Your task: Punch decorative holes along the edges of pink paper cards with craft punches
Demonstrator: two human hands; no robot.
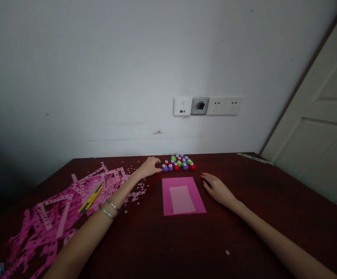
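A cluster of small craft punches (179, 163) in purple, green and red with white round tops stands near the back of the table. My left hand (149, 167) is just left of them, thumb and fingers apart around a gap by the nearest purple punch (164, 167); nothing is in its grasp. In front of the punches lies a bright pink sheet (166, 193) with a smaller pale pink sheet (182, 199) on top. My right hand (218, 190) rests on the table to the right of the sheets, fingers extended and holding nothing.
Pink paper strips with punched holes (63, 211) are heaped at the left, with a yellow cutter knife (91, 198) on them. Tiny paper bits (139, 190) are scattered beside the heap. A patterned strip (254, 158) lies at the back right. The wall (113, 97) borders the table.
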